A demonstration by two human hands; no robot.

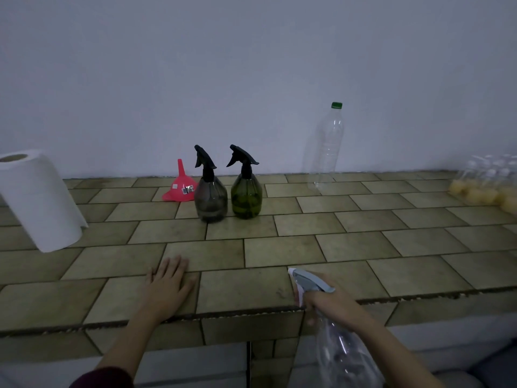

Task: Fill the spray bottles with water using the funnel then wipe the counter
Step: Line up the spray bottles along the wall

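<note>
Two spray bottles [228, 189] stand side by side on the counter [307, 247], near the wall. The funnel [180, 186] sits just left of them. A paper roll [42, 200] stands far left. A tall bottle [326, 147] stands to the right.

Left hand [167, 284] flat, palm down, fingers straight and close together, pressed on the counter [363, 247] near its front edge; forearm bare, dark sleeve at the elbow. Right hand [331, 302] curled around the neck of a clear spray bottle [344, 351], forearm reaching in from lower right.
</note>
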